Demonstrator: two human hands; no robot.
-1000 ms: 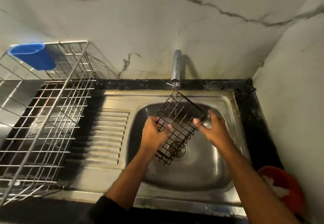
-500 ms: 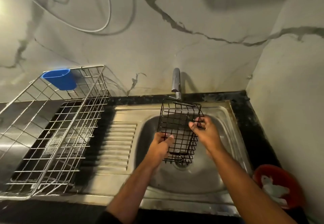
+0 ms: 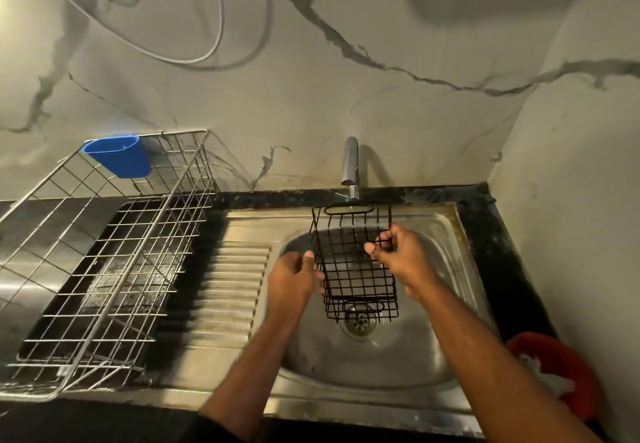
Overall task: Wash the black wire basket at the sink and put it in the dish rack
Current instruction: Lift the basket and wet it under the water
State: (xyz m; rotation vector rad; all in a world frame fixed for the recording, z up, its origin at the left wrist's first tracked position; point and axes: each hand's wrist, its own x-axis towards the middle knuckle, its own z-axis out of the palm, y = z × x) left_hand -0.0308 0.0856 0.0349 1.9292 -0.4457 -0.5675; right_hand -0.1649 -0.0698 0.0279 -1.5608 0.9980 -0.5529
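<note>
Head view of a steel sink (image 3: 446, 366) set in a dark counter, used here as the landmark. The black wire basket (image 3: 356, 262) is held in the air over the sink bowl, directly below the tap (image 3: 350, 165), which stands at the sink's back edge. The basket is tilted, with 1 long end near the tap's spout and the other end above the drain (image 3: 358, 321). The right hand (image 3: 403, 257) grips the basket's right side; its fingers (image 3: 384, 236) curl through the mesh and the thumb presses against the wires, pinching them. The left hand (image 3: 294, 280) lies against the basket's left side; its fingertips touch the wires, but whether they close around them cannot be told because of blur. Left of the sink bowl lies the ribbed draining board (image 3: 225, 290), and farther left stands the dish rack (image 3: 104, 269), a silver wire frame. A blue cup (image 3: 119, 160) hangs on the rack's back rim. A red bowl (image 3: 554, 377) sits at the sink's front right corner, against the wall.
</note>
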